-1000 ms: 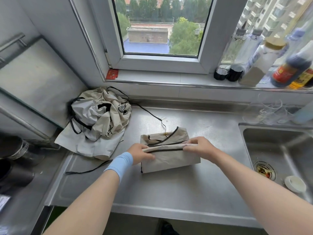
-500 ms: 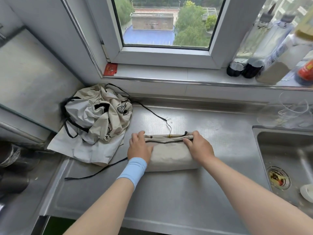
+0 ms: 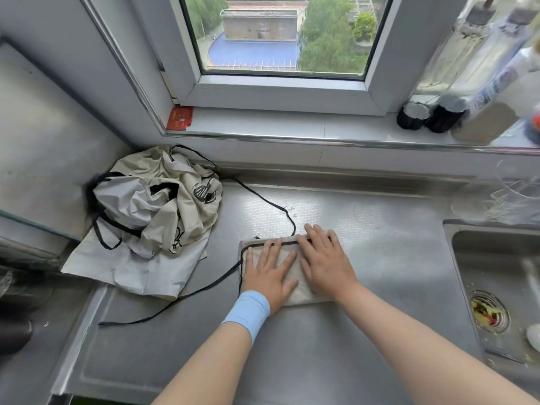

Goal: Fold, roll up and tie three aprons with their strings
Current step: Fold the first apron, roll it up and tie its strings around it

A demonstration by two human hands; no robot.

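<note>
A beige apron with black trim, folded into a small rectangle (image 3: 296, 293), lies on the steel counter (image 3: 292, 355). My left hand (image 3: 270, 273), with a blue wristband, presses flat on its left half, fingers spread. My right hand (image 3: 324, 263) lies flat on its right half and far edge. Black strings (image 3: 204, 290) trail left from the fold, and another string (image 3: 267, 201) runs back toward a crumpled heap of beige and grey aprons (image 3: 152, 220) at the counter's back left.
A sink (image 3: 496, 287) with a drain strainer sits at the right. Bottles (image 3: 467, 83) and dark jars line the window sill. A glass item stands behind the sink. Dark cookware sits at the far left edge.
Both hands went from gripping the apron's folded top edge to lying flat on it. The fold has been laid over, and the bundle is smaller and flatter.
</note>
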